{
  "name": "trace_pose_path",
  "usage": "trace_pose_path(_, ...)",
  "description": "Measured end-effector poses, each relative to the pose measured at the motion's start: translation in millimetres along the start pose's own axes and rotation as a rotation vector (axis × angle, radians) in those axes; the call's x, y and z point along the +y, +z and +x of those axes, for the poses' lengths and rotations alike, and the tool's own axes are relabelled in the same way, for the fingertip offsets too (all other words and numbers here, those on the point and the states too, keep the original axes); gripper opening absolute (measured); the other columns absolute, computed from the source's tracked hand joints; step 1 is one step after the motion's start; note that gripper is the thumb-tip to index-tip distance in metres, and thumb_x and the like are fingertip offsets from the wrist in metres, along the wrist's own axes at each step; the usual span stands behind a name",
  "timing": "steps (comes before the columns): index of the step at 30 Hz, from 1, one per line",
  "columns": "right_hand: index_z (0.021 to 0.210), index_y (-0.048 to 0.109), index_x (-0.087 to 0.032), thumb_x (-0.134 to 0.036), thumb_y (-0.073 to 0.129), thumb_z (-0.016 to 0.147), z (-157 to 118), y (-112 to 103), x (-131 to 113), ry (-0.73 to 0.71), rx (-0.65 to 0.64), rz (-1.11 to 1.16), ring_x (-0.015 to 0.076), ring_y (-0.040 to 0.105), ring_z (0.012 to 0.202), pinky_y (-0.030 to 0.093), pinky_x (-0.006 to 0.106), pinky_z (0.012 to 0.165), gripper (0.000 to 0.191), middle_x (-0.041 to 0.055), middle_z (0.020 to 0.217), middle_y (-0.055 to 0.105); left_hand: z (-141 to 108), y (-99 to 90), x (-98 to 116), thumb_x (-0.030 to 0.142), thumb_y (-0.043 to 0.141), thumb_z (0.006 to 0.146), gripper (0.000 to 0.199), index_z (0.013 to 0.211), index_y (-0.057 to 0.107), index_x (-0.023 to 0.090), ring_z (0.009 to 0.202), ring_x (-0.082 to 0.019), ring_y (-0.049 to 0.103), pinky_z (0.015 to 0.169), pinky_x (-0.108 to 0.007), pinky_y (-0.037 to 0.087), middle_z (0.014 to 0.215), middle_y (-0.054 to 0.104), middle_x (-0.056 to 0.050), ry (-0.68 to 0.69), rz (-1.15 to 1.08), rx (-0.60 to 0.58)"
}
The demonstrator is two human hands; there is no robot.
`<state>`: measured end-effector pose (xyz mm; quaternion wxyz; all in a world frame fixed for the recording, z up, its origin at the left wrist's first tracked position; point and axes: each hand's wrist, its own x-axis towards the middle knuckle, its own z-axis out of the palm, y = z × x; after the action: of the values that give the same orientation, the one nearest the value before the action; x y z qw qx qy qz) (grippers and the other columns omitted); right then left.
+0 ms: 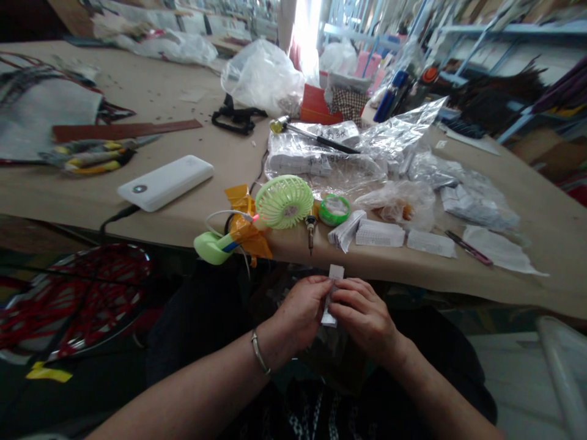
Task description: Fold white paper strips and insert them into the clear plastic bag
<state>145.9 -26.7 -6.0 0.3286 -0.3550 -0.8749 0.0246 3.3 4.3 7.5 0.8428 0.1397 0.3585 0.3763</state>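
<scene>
Head view: one narrow white paper bundle (336,272) between left hand (302,307) and right hand (367,315), both nearly closed, pinching it; beyond hands, slightly left, one green fan (285,201); straight beyond, one round green item (334,209); beyond, rightward, three paper stacks (380,234), one pink cutter (469,248)

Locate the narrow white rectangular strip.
In the head view, the narrow white rectangular strip is just right of centre, held between the left hand and right hand, below the brown-covered table's front edge.
</scene>
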Motion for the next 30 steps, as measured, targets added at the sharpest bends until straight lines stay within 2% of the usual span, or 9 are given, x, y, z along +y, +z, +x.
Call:
trace_pose_path(6, 0.097, 0.062, -0.02, -0.01, 0.054, 0.083, -2, 1, -2, 0.034, -0.004, 0.027, 0.0207, 0.054, 0.108, 0.044, 0.041, 0.093, 0.02, 0.0048, 0.096, 0.066, 0, -3.8, -3, 0.019, 0.072, 0.062, 0.016, 0.07, 0.064, 0.007, 0.055, -0.009, 0.055, 0.051, -0.018, 0.038, 0.066, 0.063, -0.006, 0.023, 0.023, -0.009)
trace_pose_path(10, 0.103, 0.059, -0.021, -0.02, 0.062, 0.079, -5, -1, -3, 0.13, 0.059, 0.145, 0.0242, 0.053, 0.108, 0.044, 0.043, 0.092, 0.024, 0.0065, 0.1, 0.064, 0, -5.6, -2, 0.017, 0.068, 0.067, 0.012, 0.074, 0.064, 0.008, 0.054, -0.011, 0.057, 0.051, -0.019, 0.041, 0.065, 0.064, -0.006, -0.002, 0.089, -0.008)
trace_pose_path(12, 0.099, 0.059, -0.02, -0.026, 0.062, 0.078, -5, -3, -3, 0.331, 0.172, 0.242, 0.0251, 0.053, 0.106, 0.044, 0.043, 0.091, 0.022, 0.008, 0.101, 0.061, -2, -4.9, -1, 0.019, 0.064, 0.072, 0.012, 0.079, 0.063, 0.009, 0.054, -0.012, 0.058, 0.052, -0.022, 0.045, 0.066, 0.065, -0.007, -0.034, 0.119, -0.002)
trace_pose_path(14, 0.095, 0.058, -0.02, -0.031, 0.06, 0.079, -2, -4, -2, 0.615, 0.252, 0.382, 0.0224, 0.057, 0.095, 0.047, 0.037, 0.084, 0.019, 0.007, 0.096, 0.061, -6, -3.0, 0, 0.021, 0.06, 0.077, 0.013, 0.082, 0.062, 0.009, 0.052, -0.013, 0.059, 0.054, -0.026, 0.048, 0.066, 0.065, -0.007, -0.061, 0.157, 0.005)
trace_pose_path(17, 0.086, 0.057, -0.018, -0.035, 0.06, 0.079, 3, -2, 0, 0.953, 0.214, 0.724, 0.0141, 0.057, 0.068, 0.048, 0.026, 0.064, 0.019, 0.001, 0.076, 0.06, -13, -0.2, 0, 0.022, 0.057, 0.079, 0.014, 0.082, 0.062, 0.009, 0.05, -0.012, 0.059, 0.054, -0.026, 0.048, 0.066, 0.065, -0.008, -0.085, 0.21, -0.013)
trace_pose_path(19, 0.078, 0.056, -0.018, -0.035, 0.062, 0.077, 5, 2, 0, 1.053, 0.208, 0.926, 0.0096, 0.051, 0.055, 0.044, 0.021, 0.054, 0.018, -0.0032, 0.065, 0.056, -16, -0.3, 0, 0.023, 0.058, 0.08, 0.015, 0.082, 0.062, 0.009, 0.05, -0.012, 0.058, 0.054, -0.026, 0.048, 0.067, 0.064, -0.008, -0.104, 0.22, -0.071)
trace_pose_path(24, 0.073, 0.058, -0.017, -0.032, 0.065, 0.075, 5, 10, -9, 1.126, 0.275, 1.04, 0.0076, 0.047, 0.054, 0.04, 0.019, 0.052, 0.017, -0.0043, 0.063, 0.055, -17, -10.1, -1, 0.026, 0.057, 0.08, 0.017, 0.085, 0.061, 0.01, 0.053, -0.013, 0.06, 0.053, -0.026, 0.049, 0.07, 0.063, -0.007, -0.226, 0.203, -0.277)
trace_pose_path(28, 0.076, 0.059, -0.018, -0.032, 0.065, 0.075, 4, 11, -12, 1.095, 0.234, 1.032, 0.008, 0.049, 0.055, 0.042, 0.019, 0.054, 0.016, -0.0045, 0.063, 0.054, -16, -17.9, 1, 0.031, 0.06, 0.078, 0.019, 0.08, 0.058, 0.012, 0.049, -0.013, 0.059, 0.049, -0.024, 0.048, 0.062, 0.059, -0.003, -0.279, 0.196, -0.301)
trace_pose_path(30, 0.087, 0.06, -0.02, -0.033, 0.066, 0.074, 3, 10, -8, 1.053, 0.196, 1.104, 0.0094, 0.055, 0.061, 0.044, 0.019, 0.057, 0.02, -0.0021, 0.075, 0.06, -17, -19.4, 2, 0.033, 0.062, 0.076, 0.02, 0.079, 0.057, 0.014, 0.048, -0.013, 0.059, 0.047, -0.023, 0.047, 0.059, 0.056, -0.001, -0.299, 0.199, -0.322)
